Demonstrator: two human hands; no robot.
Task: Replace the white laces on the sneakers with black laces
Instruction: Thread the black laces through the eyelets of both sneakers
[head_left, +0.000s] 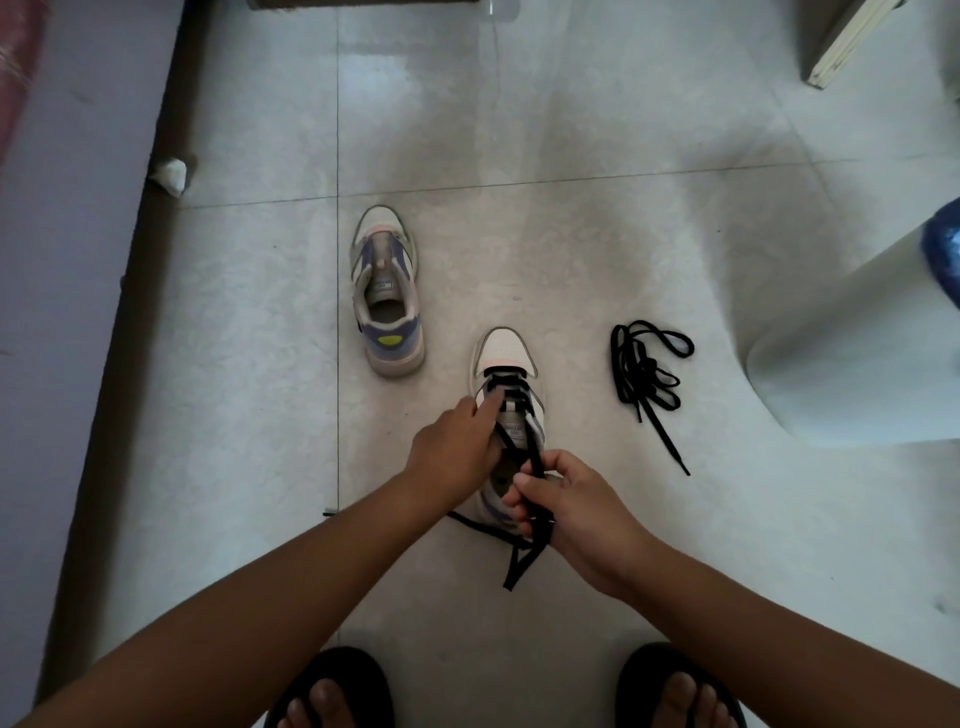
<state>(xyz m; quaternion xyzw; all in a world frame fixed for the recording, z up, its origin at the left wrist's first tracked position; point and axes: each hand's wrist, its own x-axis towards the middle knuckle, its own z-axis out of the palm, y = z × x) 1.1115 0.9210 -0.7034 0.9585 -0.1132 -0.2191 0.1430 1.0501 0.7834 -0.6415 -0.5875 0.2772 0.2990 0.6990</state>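
Observation:
A pale sneaker (506, 353) stands on the floor in front of me, toe pointing away, with a black lace (511, 387) threaded through its lower eyelets. My left hand (457, 452) rests on the sneaker's left side, its index finger pressing on the laced part. My right hand (576, 512) grips both loose ends of that black lace above the heel; the ends hang down to the floor. A second sneaker (387, 291) with no lace stands further away to the left. A spare black lace (647, 379) lies bundled on the floor to the right.
The floor is pale tile (571, 234). A dark skirting and wall (78, 312) run along the left. A white rounded object (857, 364) stands at the right. A small white scrap (169, 174) lies by the skirting. My feet in black sandals (332, 691) are at the bottom.

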